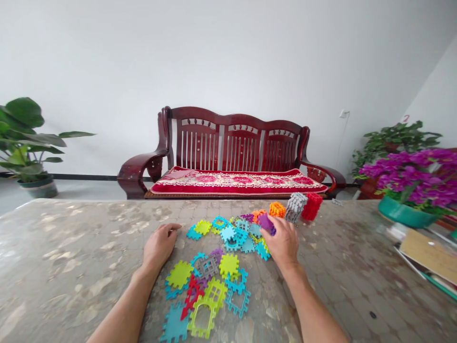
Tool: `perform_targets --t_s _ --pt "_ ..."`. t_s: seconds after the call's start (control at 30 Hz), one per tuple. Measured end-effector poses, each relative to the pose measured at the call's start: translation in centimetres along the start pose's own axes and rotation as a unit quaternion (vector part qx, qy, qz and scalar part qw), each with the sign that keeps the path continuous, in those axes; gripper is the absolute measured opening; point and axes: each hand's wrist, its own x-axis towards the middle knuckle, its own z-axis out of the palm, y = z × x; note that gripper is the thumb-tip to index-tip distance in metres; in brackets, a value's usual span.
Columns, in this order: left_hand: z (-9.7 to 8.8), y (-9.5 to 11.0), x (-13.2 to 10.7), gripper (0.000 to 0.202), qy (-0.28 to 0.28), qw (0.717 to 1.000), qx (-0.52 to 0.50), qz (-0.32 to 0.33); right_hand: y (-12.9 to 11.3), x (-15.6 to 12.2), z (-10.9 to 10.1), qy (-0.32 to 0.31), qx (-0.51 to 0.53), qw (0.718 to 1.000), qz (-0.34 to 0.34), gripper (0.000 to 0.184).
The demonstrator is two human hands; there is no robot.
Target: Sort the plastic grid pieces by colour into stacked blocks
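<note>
My right hand reaches over the far end of a loose pile of toothed plastic puzzle tiles. Its thumb and fingers close on a purple puzzle tile. My left hand rests on the table left of the tiles, fingers loosely bent with a gap at the thumb, and nothing shows in it. Closest to it lie a lime tile and a blue tile. Between my forearms spreads a nearer group, with a lime window-frame tile, a red tile and a grey tile.
Behind my right hand stand tile stacks: orange, grey and red. A teal pot of purple flowers and a brown board occupy the table's right side. A wooden bench is beyond the patterned table.
</note>
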Motion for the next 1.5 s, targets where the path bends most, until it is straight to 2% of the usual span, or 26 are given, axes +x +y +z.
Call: perform_targets --t_s 0.2,0.33,0.6,0.8,1.1,1.27,1.37,1.5 --pt "0.0 0.1 0.0 0.036 0.005 1.0 0.002 -0.004 4.6 2.2 -1.9 -0.013 0.003 0.998 0.06 0.043" --pt "0.0 0.0 0.0 0.037 -0.003 1.0 0.003 -0.001 6.3 2.3 -2.2 -0.046 0.01 0.996 0.081 0.044" --pt "-0.2 0.1 0.1 0.037 -0.014 1.0 0.0 -0.005 6.4 2.1 -1.9 -0.088 0.053 0.989 0.105 0.049" --pt "0.1 -0.1 0.1 0.037 -0.004 1.0 -0.001 -0.001 6.2 2.0 -1.5 -0.093 0.018 0.991 0.095 0.049" --pt "0.3 -0.2 0.2 0.037 -0.002 1.0 -0.005 -0.003 5.1 1.9 -2.1 -0.117 -0.032 0.988 0.091 0.05" --pt "0.1 0.1 0.0 0.036 0.0 1.0 -0.005 -0.007 4.2 2.3 -2.7 -0.075 -0.03 0.995 0.05 0.045" --pt "0.0 0.2 -0.1 0.036 0.0 1.0 -0.011 -0.009 2.2 2.1 -2.3 -0.089 0.029 0.996 0.006 0.037" --pt "0.0 0.2 -0.1 0.036 -0.003 1.0 -0.013 -0.011 -2.9 0.1 -1.3 -0.189 0.15 0.967 -0.078 0.03"
